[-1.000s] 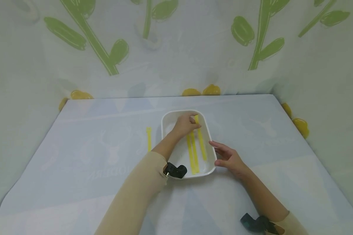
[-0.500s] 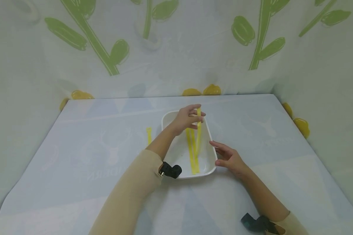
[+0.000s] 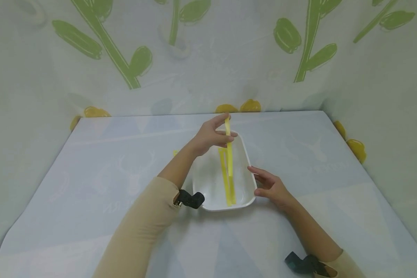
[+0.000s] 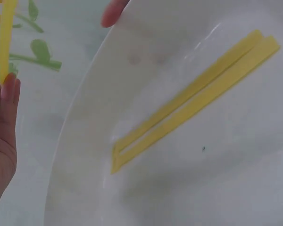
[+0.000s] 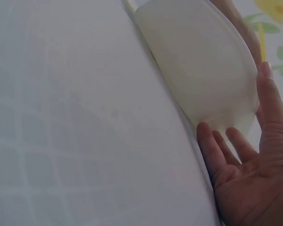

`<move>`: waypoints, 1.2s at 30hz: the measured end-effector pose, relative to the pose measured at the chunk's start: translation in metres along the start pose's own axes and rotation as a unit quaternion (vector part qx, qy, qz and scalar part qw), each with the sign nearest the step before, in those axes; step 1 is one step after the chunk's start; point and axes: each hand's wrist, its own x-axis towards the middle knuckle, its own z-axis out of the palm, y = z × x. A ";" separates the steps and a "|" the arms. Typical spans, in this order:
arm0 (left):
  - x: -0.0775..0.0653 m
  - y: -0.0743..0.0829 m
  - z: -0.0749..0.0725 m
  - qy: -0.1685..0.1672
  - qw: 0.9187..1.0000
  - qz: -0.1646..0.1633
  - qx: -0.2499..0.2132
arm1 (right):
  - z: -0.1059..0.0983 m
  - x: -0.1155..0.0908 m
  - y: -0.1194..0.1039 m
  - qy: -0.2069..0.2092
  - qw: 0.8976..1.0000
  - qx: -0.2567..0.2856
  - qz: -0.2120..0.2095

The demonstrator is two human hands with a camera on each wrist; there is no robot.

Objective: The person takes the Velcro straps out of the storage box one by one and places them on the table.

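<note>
Coloured plain yellow on the strips (image 3: 230, 158), plain white on the tray (image 3: 215, 210), beige on the sleeves (image 3: 135, 224), black on the wrist cameras (image 3: 194, 200). Printed with green leaves (image 3: 287, 35) and yellow shapes (image 3: 250, 105) on the pale backdrop (image 3: 215, 69); with faint pale-blue triangles (image 3: 233, 255) on the table cover (image 3: 100, 185).

At the frame's upper centre, the left hand (image 3: 208, 137) pinches a yellow strip (image 3: 230, 162) over a white tray (image 3: 210, 183), where two more strips (image 3: 225, 179) lie side by side. Right of centre, the right hand (image 3: 271, 187) touches the tray's side. Green plant prints (image 3: 287, 35) mark the backdrop (image 3: 226, 69) above.
</note>
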 end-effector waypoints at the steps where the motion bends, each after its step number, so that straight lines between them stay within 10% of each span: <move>1: -0.002 0.001 -0.002 0.002 1.000 -0.002 -0.003 | 0.000 0.000 0.000 -0.001 1.000 0.001 -0.001; 17: -0.038 0.006 -0.038 -0.008 0.999 0.017 -0.034 | -0.001 0.001 -0.001 0.004 1.000 0.005 0.010; 36: -0.103 -0.018 -0.093 0.023 0.999 -0.010 0.045 | 0.001 -0.001 0.000 0.011 1.000 0.001 0.018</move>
